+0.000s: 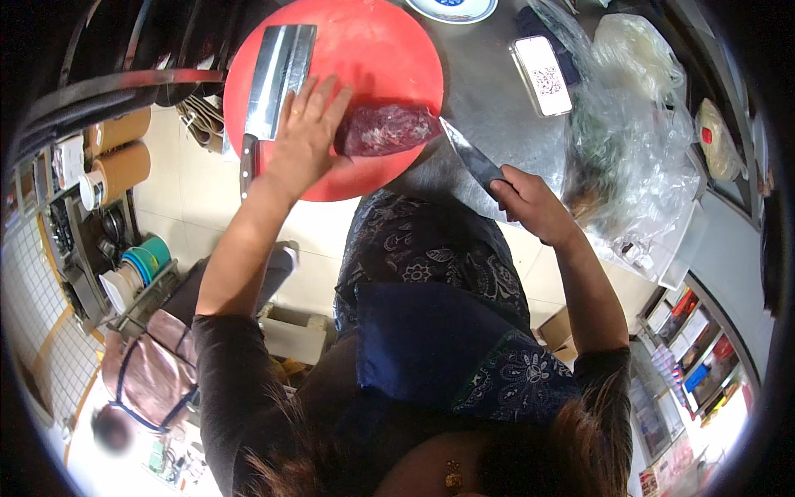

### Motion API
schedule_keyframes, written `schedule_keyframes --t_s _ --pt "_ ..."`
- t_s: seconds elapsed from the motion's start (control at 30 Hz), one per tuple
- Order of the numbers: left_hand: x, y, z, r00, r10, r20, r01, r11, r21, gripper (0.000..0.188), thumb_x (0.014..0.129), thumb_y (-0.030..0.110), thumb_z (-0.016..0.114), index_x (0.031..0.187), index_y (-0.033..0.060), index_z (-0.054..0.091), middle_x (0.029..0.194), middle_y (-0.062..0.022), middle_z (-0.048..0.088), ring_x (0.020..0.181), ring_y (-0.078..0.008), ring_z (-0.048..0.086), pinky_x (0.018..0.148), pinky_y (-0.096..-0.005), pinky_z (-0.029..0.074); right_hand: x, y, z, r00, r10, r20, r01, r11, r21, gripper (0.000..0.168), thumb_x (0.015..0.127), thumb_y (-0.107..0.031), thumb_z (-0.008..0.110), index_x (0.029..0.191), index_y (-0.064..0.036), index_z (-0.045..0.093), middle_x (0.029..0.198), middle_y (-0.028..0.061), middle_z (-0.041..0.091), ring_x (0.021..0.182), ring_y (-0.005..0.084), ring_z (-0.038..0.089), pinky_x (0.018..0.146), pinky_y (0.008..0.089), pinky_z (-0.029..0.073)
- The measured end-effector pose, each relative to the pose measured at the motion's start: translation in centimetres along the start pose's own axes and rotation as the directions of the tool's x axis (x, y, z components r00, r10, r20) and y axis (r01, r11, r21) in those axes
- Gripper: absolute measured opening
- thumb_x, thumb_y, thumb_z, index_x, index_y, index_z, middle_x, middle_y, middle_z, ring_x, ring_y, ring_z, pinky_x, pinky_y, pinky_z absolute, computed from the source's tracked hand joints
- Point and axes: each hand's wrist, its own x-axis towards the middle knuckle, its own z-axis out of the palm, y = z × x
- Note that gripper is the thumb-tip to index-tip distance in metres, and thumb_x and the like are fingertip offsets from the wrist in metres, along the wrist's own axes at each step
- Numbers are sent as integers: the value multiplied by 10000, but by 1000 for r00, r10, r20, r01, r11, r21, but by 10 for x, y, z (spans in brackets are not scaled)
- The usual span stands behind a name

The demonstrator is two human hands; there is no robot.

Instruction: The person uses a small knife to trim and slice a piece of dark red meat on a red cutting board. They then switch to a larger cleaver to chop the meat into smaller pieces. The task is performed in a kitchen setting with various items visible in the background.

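Note:
A piece of dark red raw meat (388,132) lies across the round red cutting board (372,50). My left hand (308,133) is spread flat at the meat's left end, fingers apart, a ring on one of them. Whether its thumb touches the meat is hard to tell. Under and beside those fingers rests a cleaver (279,81), its wooden handle (248,164) towards me. My right hand (525,199) grips a pointed kitchen knife (475,155) to the right of the board. The blade's tip points up and left, close to the meat's right end.
The metal table (484,81) bears a smartphone (543,74) with a lit screen, clear plastic bags (640,143) and a patterned plate (456,7). Shelves with tubs (121,168) stand at left. Behind me on the left is another person in a pink garment (158,366).

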Motion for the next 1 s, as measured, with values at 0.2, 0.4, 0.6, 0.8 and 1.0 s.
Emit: schedule_keyframes --t_s 0.2,0.4,0.6,0.8,1.0 --pt "-3 -20 -4 958 -186 -218 142 969 -204 680 780 -27 701 1414 103 492 1365 -167 523 1293 -389 477 1076 -481 415 7 -4 7 1000 5 8 -5 998 -70 346 992 -361 517 951 -22 572 810 153 632 754 278 641 699 397 492" --pt "-48 13 51 876 -466 -124 221 618 -755 806 733 252 873 1367 -53 481 1303 -256 574 1211 -351 569 1053 -419 447 24 -15 33 977 -209 -37 179 906 -383 292 1010 -314 505 943 -32 534 818 214 613 795 420 614 705 487 468" --pt "-33 71 57 856 -473 -208 259 740 -621 1060 582 237 928 1449 -41 386 1434 -238 461 1329 -404 424 1125 -464 348 55 -49 33 937 -337 -95 200 738 -644 269 1006 -295 506 953 -32 529 880 212 662 851 446 630 726 542 472" --pt "-19 62 48 838 -473 -272 304 819 -487 1015 576 196 905 1450 24 417 1384 -167 482 1252 -388 463 1074 -473 373 65 -53 23 951 -294 -96 139 684 -716 292 1017 -305 490 945 -24 523 847 225 647 828 453 617 714 555 452" --pt "-29 63 62 801 -522 -293 327 792 -515 947 602 151 886 1429 30 441 1310 -158 497 1173 -382 480 1027 -471 403 66 -59 34 960 -268 -79 139 702 -698 310 1027 -319 474 949 -22 521 811 253 630 813 473 607 712 565 439"
